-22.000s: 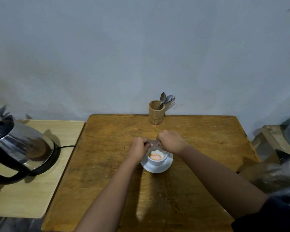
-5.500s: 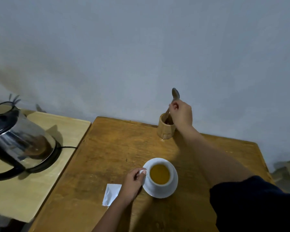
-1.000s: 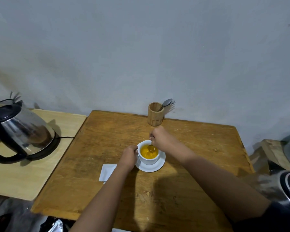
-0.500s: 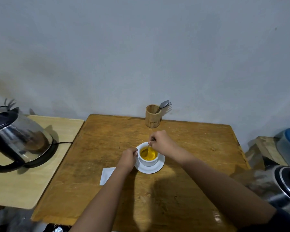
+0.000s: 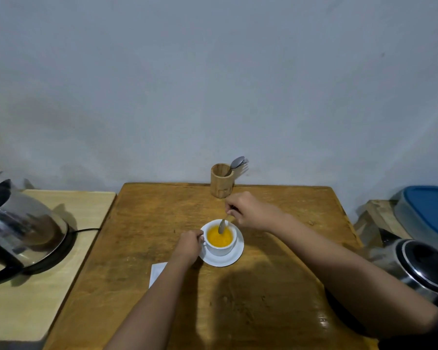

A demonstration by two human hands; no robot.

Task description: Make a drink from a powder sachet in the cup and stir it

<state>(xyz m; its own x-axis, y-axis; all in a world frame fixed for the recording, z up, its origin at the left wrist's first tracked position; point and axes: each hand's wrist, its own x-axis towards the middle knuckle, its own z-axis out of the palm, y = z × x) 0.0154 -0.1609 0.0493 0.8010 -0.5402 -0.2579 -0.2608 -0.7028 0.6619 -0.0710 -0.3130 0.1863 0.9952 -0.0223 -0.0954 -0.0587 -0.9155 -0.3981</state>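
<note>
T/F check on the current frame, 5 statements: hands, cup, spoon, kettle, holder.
1. The right hand holds a spoon in the cup. True.
2. The left hand rests flat on the table. False: it grips the cup's side.
3. The cup sits on a saucer. True.
4. The kettle is on the same table as the cup. False: it stands on the lighter table to the left.
5. The holder is empty. False: cutlery sticks out.

Bamboo holder [image 5: 222, 182] crowds behind cup [image 5: 220, 245]; table [image 5: 276, 286] front open.
</note>
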